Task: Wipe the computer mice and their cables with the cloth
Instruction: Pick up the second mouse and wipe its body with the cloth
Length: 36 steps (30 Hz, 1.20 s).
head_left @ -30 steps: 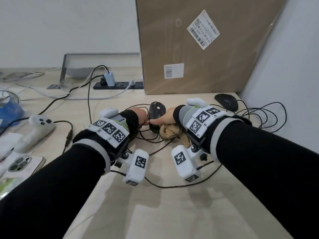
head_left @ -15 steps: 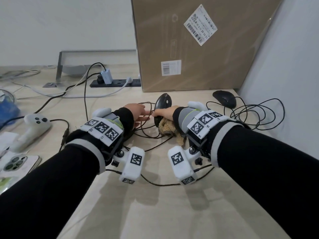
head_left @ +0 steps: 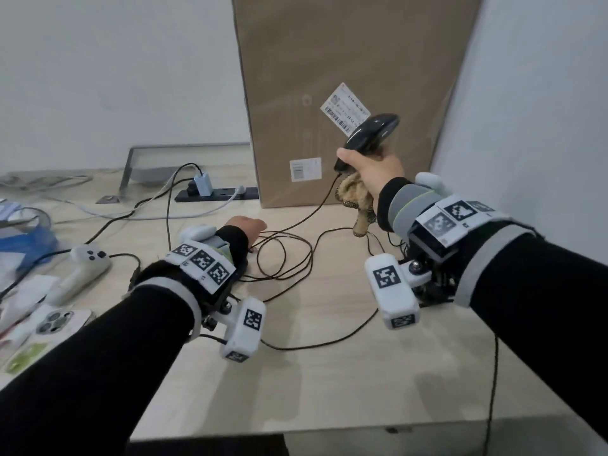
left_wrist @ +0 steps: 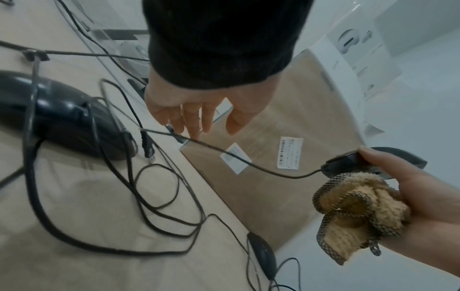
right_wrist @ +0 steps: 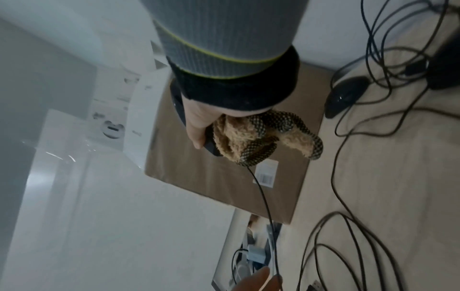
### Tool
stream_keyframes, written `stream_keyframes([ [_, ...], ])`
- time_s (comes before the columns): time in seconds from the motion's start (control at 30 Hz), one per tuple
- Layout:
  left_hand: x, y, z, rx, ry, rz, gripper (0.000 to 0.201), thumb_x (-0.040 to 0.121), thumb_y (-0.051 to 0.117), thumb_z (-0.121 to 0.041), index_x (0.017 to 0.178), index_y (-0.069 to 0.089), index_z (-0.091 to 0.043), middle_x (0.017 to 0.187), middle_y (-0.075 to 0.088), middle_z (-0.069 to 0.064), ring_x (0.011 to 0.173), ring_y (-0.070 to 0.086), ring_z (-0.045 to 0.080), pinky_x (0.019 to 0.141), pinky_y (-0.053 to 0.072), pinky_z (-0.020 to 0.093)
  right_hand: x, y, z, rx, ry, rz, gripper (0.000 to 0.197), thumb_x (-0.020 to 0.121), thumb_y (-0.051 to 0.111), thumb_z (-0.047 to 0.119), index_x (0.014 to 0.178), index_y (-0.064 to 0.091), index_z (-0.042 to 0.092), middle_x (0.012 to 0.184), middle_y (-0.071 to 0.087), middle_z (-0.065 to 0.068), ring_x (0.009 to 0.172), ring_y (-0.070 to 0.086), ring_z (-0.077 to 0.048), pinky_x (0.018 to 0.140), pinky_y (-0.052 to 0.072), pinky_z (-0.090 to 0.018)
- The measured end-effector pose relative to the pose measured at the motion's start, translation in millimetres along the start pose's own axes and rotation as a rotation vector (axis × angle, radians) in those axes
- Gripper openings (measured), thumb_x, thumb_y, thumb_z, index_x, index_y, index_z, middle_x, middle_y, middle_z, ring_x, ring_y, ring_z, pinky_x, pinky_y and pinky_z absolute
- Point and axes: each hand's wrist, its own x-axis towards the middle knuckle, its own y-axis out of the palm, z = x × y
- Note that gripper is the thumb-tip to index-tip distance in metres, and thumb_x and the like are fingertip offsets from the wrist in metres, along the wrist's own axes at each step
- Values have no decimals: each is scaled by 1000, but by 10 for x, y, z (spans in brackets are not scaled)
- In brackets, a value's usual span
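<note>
My right hand holds a black mouse up in the air in front of the cardboard box, thumb along its side. A tan cloth with a checked edge is bunched in the same hand under the mouse. The mouse's cable hangs down to loose loops on the table. My left hand is low over those loops with its fingers relaxed and holding nothing; the cable runs just under the fingertips. A second black mouse lies on the table by the right wall, hidden in the head view.
A tall cardboard box stands against the back wall, with a power strip to its left. A white controller and a phone lie at the left. A large dark rounded object sits under cables near my left wrist. The table's front edge is close.
My right hand has lifted the mouse, with the cloth, from the table up in front of the box. My left hand has come off the mouse and stayed low over the cables.
</note>
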Motion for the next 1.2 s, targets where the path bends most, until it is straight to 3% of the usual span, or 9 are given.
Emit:
stream_keyframes([
  [0.07,-139,20,-71,-80,57,-12,18,94,49,-16,97,64,-7,78,54,4,61,48,14,48,38,19,-142,-196,128,-1,-41,-11,63,47,82,49,100,59,25,89,71,0,70,69,-26,68,59,-44],
  [0.2,-696,222,-328,-239,65,214,51,99,34,-44,71,60,-11,55,56,-2,51,46,10,48,27,20,-343,-472,202,-80,-103,38,60,55,83,43,105,56,23,92,71,0,68,67,-21,60,54,-30],
  [0.4,-1221,612,-469,-313,-25,564,78,90,15,-70,104,58,-7,96,66,10,86,59,20,73,42,30,-743,-736,32,-218,-175,198,59,65,82,35,115,54,22,103,66,-1,78,66,-17,64,49,-24],
  [0.53,-1487,786,-478,-425,-114,562,80,86,19,-74,106,54,-5,92,61,9,89,57,22,88,39,38,-972,-877,-176,-241,-150,235,67,48,83,42,107,54,28,106,60,-16,56,68,-33,44,55,-39],
  [0.63,-1625,853,-422,-485,-165,596,81,79,32,-79,98,55,-4,84,59,11,82,58,24,86,41,39,-1089,-925,-320,-413,-258,215,72,42,78,52,106,54,34,103,63,-10,74,69,-26,63,60,-39],
  [0.7,-1695,898,-355,-518,-193,600,78,77,42,-77,93,54,-2,82,57,12,78,57,26,86,43,38,-1160,-945,-423,-496,-333,216,71,45,80,49,108,52,33,102,60,-8,82,65,-24,69,58,-37],
  [0.83,-1736,920,-193,-511,-218,611,83,75,51,-74,102,49,5,87,58,19,79,61,33,81,48,40,-1270,-1028,-613,-585,-397,217,67,55,81,40,112,47,36,105,48,1,67,62,-26,40,45,-27],
  [1.07,-1774,880,-73,-402,-243,591,57,74,58,-55,93,52,-1,78,58,14,68,53,25,68,43,28,-1410,-1040,-701,-758,-484,313,65,65,81,35,118,45,26,102,37,0,55,47,-16,30,35,-18],
  [1.2,-1793,860,-36,-568,-195,573,45,81,60,-39,96,49,2,93,55,16,85,58,29,88,46,40,-1402,-1030,-668,-649,-343,332,61,71,74,22,121,38,23,110,41,-4,51,40,-7,26,27,-11],
])
